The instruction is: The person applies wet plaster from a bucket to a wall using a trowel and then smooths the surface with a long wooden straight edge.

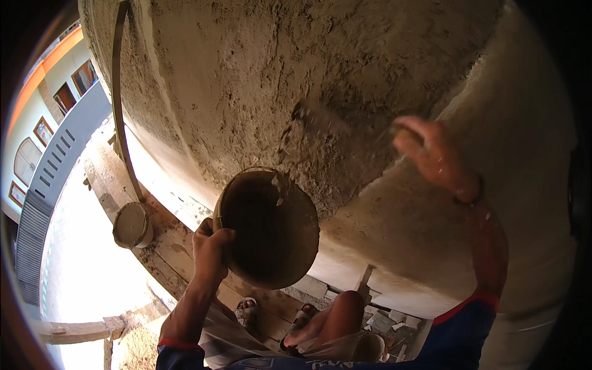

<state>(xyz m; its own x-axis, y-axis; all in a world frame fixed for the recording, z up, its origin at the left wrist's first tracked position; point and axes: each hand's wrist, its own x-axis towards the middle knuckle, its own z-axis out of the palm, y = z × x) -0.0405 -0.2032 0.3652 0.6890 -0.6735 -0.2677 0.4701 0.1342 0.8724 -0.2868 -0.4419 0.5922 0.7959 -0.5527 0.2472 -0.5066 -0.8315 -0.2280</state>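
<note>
Bucket (266, 256) tilted up toward my camera, its dark mouth facing me, sits at the middle of my view, in front of the wall (228, 92) and above the person's legs. From my end I see the left hand (211, 253) clamped on the bucket's rim at its left side, thumb over the edge. A grey smear marks the opposite part of the rim.

The right hand (425, 151) is up near the wall, well apart from the bucket, and blurred. Its fingers are curled together around a tool (404, 134); I make out only a tan end, and cannot tell the rest. Between the two hands, dark mortar (299, 126) shows as a streaked blur before the wall. That patch of wall is rough and grey; to the right, past a ragged edge, I see a smoother, paler surface.

At left, a pail (147, 235) filled with grey stuff stands on planks (172, 250), near the lower end of a curved strip (117, 86). Sandals (248, 306) rest on the planks too. Farther off I see a gate (58, 157) before a building (58, 80).
</note>
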